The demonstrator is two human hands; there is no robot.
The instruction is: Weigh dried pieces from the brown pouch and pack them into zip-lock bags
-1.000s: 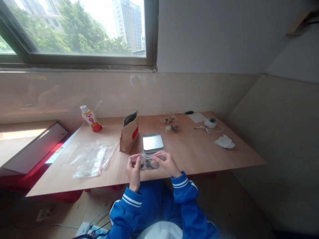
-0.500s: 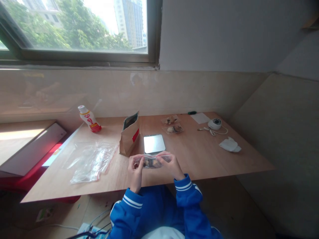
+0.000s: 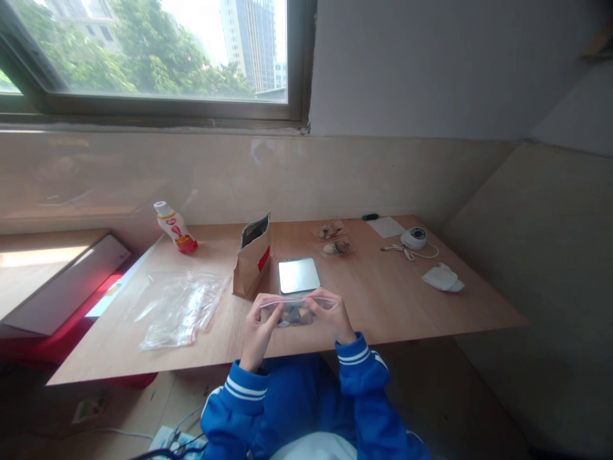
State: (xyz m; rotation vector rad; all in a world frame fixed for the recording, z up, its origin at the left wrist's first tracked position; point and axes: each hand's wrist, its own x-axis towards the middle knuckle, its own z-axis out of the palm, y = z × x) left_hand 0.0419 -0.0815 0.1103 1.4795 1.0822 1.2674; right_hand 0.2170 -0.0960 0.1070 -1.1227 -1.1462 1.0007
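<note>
Clear plastic, a small zip bag [image 3: 297, 311] with brownish pieces inside, sits between my two hands just above the near edge of the table [image 3: 383, 300]. My left hand [image 3: 258, 322] pinches the bag's left end with thumb and fingertips, and my right hand [image 3: 334, 314] pinches its right end the same way, so the red-lined top strip runs level between them. Just behind the bag lies a flat silver scale [image 3: 299, 275], and beside that, to the left, a brown paper pouch [image 3: 253, 257] stands upright with its mouth open. Further left I see a loose heap of empty clear bags [image 3: 179, 305] and a small white bottle with a red label [image 3: 175, 227], tilted. Toward the back, two filled little bags [image 3: 332, 239] lie side by side; a round white device with a cord [image 3: 412, 239] and a crumpled white tissue [image 3: 442, 279] lie to the right.
</note>
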